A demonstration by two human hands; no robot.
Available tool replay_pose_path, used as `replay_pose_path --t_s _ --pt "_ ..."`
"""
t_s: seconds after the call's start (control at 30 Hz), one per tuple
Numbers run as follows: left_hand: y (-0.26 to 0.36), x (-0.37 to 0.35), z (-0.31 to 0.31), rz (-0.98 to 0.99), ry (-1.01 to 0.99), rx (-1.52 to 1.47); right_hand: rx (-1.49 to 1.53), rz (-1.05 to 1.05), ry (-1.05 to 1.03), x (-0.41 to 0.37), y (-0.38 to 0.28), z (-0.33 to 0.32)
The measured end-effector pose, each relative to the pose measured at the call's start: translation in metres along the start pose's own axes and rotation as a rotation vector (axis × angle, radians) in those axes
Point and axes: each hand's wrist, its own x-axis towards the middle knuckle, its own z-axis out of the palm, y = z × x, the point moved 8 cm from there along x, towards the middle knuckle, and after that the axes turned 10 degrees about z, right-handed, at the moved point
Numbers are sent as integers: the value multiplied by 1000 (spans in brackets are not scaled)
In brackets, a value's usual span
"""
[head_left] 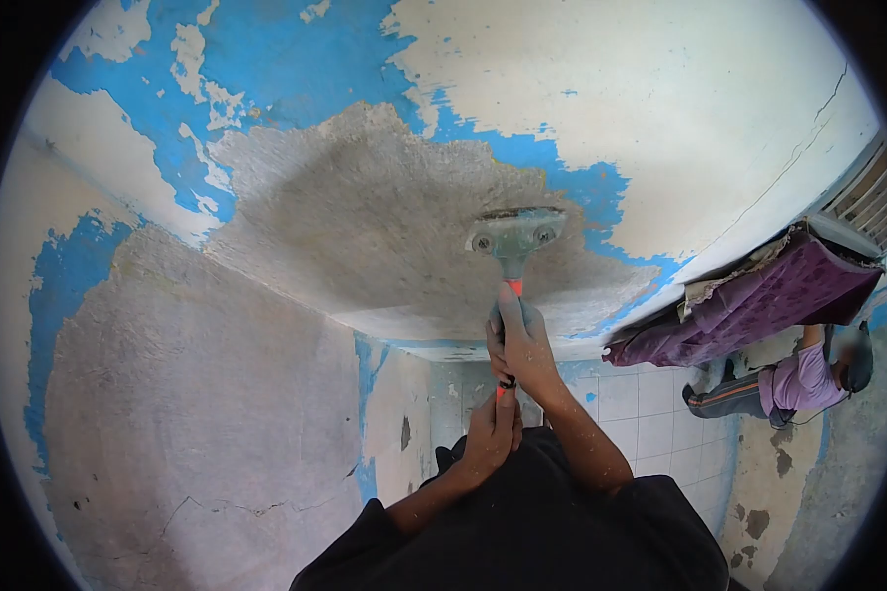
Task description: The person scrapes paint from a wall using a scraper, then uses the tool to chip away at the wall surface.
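Note:
A long-handled wall scraper (514, 239) has its wide, dusty head with two round knobs against the wall (345, 207). Bare grey plaster shows there, edged by blue paint and flaking white paint. My right hand (522, 343) is wrapped around the red handle just below the head. Lower down, close to my chest, my left hand (493, 433) grips the handle's end. Fine pale dust speckles both forearms. Part of the handle is hidden by my fingers.
At right, a purple patterned curtain (749, 295) hangs bunched below a slatted vent (865, 197). Beyond it stands a person in a pink shirt (803, 382). White tiles (650, 419) cover the floor. Another scraped wall (207, 394) meets mine at the left.

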Motion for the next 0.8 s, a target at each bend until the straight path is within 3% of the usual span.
replay_pose_path --t_s 0.13,0.43,0.53,0.8 --pt "12 4 2 -5 26 -14 -16 -23 47 -6 -23 5" --pt "4 -6 3 -21 -28 77 -33 -2 36 -1 2 0" --pt "18 5 5 29 24 -2 16 19 53 -11 -31 5" --pt "-19 -3 10 -38 32 -89 -60 11 35 -1 5 -8"
